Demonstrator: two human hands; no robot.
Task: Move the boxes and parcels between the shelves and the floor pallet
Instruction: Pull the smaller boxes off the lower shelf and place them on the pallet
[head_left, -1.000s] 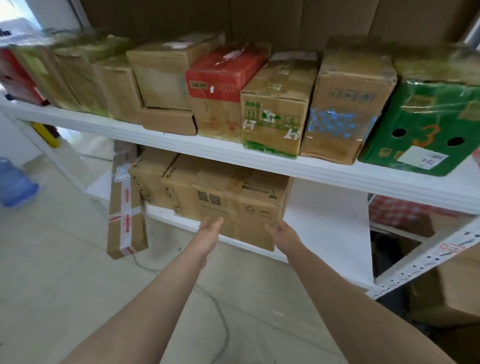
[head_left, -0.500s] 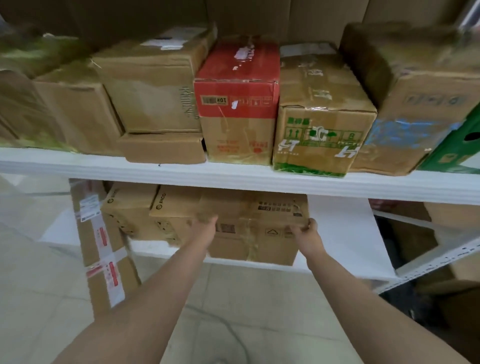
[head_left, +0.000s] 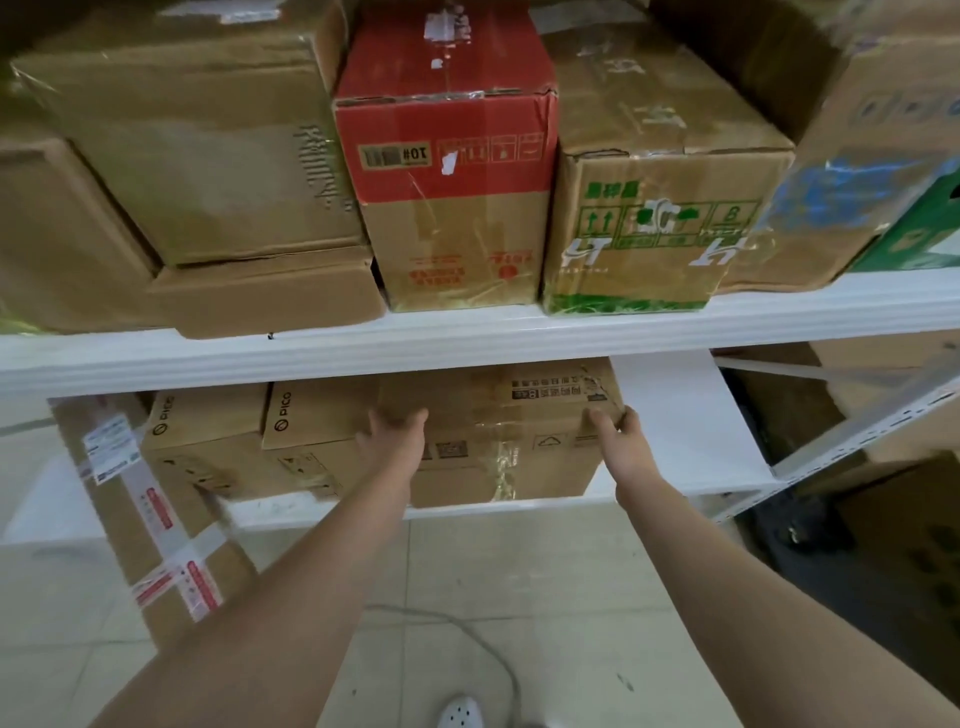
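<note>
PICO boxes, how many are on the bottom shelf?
2. The left PICO box sits furthest left on the lower shelf. The right PICO box is beside it, against the taped box. Others may hide behind.

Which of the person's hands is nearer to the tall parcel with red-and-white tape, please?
Left. The left hand holds the brown carton at its left side, towards the tall parcel; the right hand grips the carton's right corner, farther away.
</note>
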